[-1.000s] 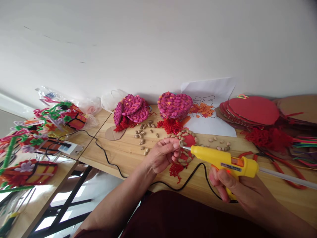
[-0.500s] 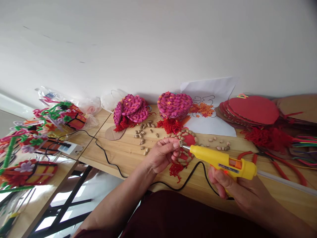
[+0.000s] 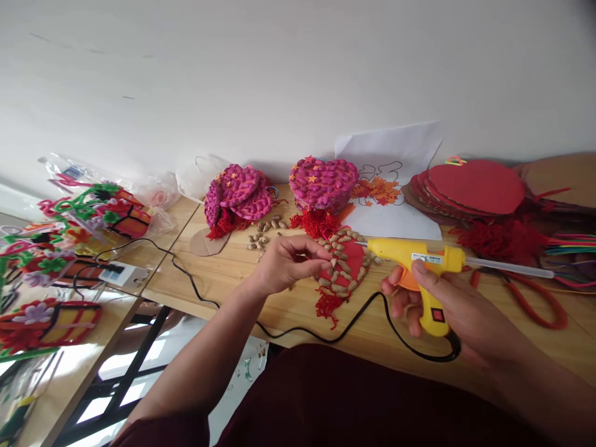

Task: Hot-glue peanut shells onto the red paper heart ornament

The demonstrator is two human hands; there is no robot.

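Observation:
My right hand (image 3: 437,298) is wrapped round the grip of a yellow glue gun (image 3: 395,248), whose nozzle points left; a clear glue stick (image 3: 507,267) sticks out of its back. Thumb and forefinger of my left hand (image 3: 291,264) pinch a peanut (image 3: 333,263), mostly hidden by the fingertips. Just beyond and below it on the table lies a red heart-shaped piece (image 3: 356,256) with peanuts set along its edge and inside. A red yarn tassel (image 3: 328,304) hangs from its near end. The nozzle is over the piece's right part, apart from my left fingers.
Loose peanuts (image 3: 263,233) lie left of the piece. Behind stand pink-purple peanut-covered shapes (image 3: 323,186), orange stars (image 3: 379,190) on white paper (image 3: 419,226), and stacked red cardboard shapes (image 3: 479,186). A black cord (image 3: 298,335) crosses to a power strip (image 3: 123,273); pipe-cleaner crafts (image 3: 56,316) fill the left.
The glue gun has moved away from my left fingers, turning upright, its nozzle now higher. My left hand has shifted left and up, turned toward the heart-shaped piece, still pinching the peanut.

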